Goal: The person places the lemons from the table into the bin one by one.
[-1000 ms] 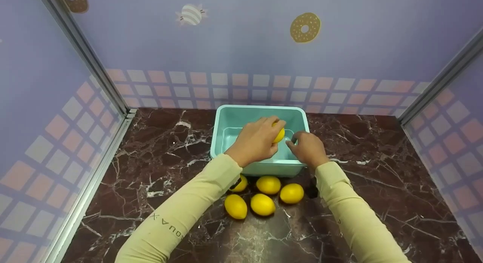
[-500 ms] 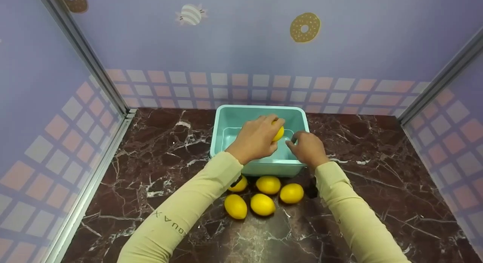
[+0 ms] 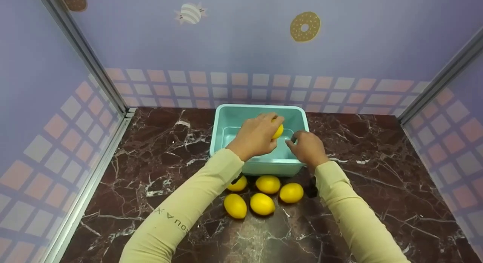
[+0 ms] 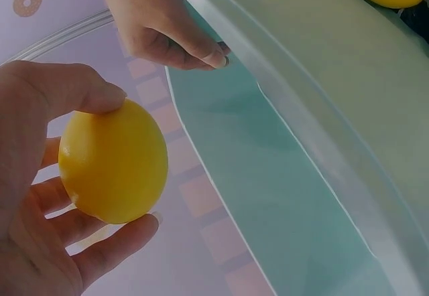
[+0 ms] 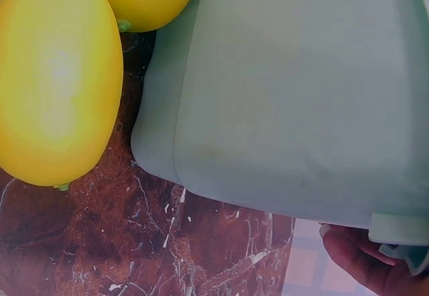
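My left hand (image 3: pixel 254 136) is over the turquoise plastic bin (image 3: pixel 271 169), gripping a yellow lemon (image 3: pixel 278 131). In the left wrist view the thumb lies over the lemon (image 4: pixel 114 162) and the fingers curve beneath it. At the bin's right side, my right hand (image 3: pixel 309 148) holds the rim, with the thumb over the inside. The right wrist view shows curled fingers (image 5: pixel 358 259) under that rim, beside the bin's outer wall (image 5: pixel 301 108). Several lemons (image 3: pixel 262 204) lie on the table just in front of the bin.
The tabletop is dark red marble (image 3: pixel 162 149) with white veins. Behind the bin rises a lilac wall (image 3: pixel 241 48) with a tile pattern. Side panels with metal frames (image 3: pixel 92 59) stand at left and right.
My left hand and the lemon in it have shifted slightly upward and away over the bin. The right hand, the bin and the lemons on the table stay put.
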Tool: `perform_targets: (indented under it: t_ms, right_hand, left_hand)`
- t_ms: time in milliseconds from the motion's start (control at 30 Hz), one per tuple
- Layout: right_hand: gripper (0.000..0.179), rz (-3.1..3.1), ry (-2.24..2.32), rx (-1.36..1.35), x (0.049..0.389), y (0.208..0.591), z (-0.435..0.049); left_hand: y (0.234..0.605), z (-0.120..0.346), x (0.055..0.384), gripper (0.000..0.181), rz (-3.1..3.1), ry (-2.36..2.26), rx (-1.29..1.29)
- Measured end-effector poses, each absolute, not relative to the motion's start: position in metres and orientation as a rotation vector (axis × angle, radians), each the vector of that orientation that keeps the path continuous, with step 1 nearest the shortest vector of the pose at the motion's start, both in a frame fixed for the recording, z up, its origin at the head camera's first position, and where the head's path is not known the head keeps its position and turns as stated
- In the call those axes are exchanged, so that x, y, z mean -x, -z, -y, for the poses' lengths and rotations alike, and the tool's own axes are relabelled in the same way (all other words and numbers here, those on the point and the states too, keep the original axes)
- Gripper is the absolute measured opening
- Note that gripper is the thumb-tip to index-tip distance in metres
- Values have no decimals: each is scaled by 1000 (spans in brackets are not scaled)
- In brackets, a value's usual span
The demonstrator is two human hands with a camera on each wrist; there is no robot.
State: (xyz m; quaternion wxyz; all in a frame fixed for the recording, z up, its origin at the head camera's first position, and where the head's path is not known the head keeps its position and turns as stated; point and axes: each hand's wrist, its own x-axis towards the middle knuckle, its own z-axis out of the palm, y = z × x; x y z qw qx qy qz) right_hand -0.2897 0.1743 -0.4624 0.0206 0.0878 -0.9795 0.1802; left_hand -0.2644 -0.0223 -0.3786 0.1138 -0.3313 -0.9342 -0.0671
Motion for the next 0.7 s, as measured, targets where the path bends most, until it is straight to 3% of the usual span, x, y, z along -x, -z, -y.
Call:
perform_targets:
  t_ms: [700]
  right_hand:
    - [36, 3031, -572, -270, 289, 462, -174]
  left_hand:
    - [380, 19, 273, 40, 2775, 179, 949]
